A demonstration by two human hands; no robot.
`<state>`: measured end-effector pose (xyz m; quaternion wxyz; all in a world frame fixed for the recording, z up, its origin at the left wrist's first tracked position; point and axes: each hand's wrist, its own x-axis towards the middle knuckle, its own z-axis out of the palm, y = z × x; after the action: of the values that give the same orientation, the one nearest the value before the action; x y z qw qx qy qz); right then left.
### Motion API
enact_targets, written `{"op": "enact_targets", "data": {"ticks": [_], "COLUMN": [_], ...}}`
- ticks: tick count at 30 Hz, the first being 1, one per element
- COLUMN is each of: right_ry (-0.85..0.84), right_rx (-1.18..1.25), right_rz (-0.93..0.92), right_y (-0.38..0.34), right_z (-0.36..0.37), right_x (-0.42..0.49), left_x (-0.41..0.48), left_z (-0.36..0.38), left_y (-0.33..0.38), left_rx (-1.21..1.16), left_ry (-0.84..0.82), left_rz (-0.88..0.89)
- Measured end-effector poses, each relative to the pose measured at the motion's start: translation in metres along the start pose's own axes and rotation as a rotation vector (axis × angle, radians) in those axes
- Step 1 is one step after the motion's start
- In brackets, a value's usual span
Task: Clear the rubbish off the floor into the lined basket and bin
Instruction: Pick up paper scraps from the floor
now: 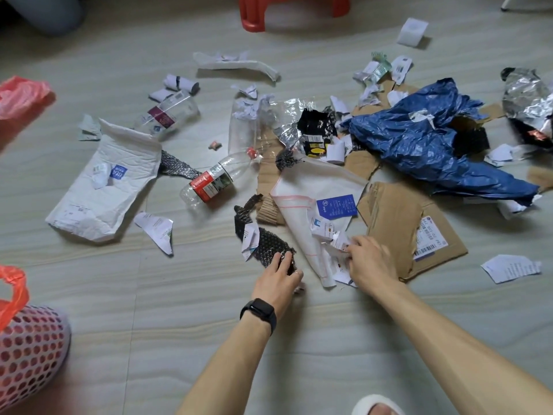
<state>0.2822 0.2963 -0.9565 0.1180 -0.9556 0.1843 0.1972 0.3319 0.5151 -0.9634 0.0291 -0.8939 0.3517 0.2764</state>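
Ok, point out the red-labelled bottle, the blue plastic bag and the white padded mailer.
red-labelled bottle point(208, 183), head view, on its label
blue plastic bag point(419, 146), head view, on its crumpled middle
white padded mailer point(89, 194), head view, on its flat front

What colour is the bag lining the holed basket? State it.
Red, a thin plastic bag in the white basket; the head view shows it at lower left.

A white holed basket point(33, 348) lined with a red bag stands at the near left; a white padded envelope point(98, 190) lies flat left of centre; a clear bottle point(214, 181) with a red label lies on its side just right of it; black bubble wrap point(263, 245), torn paper point(333, 239) and flat cardboard point(395, 223) lie nearer; crumpled blue plastic point(425, 142) sprawls at the far right.
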Motion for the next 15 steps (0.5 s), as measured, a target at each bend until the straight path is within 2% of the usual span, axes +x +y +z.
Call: {"op": "enact_targets", "data": {"ticks": [3,7,12,15], "right_ry": [0.089,0.113,0.159,0.177], "right_rx": [0.044,0.237,0.324,0.331], "right_rz": [0.009,0.010,-0.070,-0.121], "right_y": [-0.004,-0.009,-0.027,-0.052], "right_z": [0.009,-0.004,-0.039,-0.075], "right_x": [-0.019,-0.047,-0.093,-0.113], "left_x": [-0.013,-0.032,-0.075,-0.116], "left_z": [0.004,-0.015,-0.070,-0.122], "left_y": [-0.005,-0.021,-0.034,-0.055], "left_rx": [0.019,-0.010,-0.422,-0.495], "left_ry": [-0.009,0.051,0.328,0.488], "left_rz": [0.023,0.104,-0.010,-0.090]}}
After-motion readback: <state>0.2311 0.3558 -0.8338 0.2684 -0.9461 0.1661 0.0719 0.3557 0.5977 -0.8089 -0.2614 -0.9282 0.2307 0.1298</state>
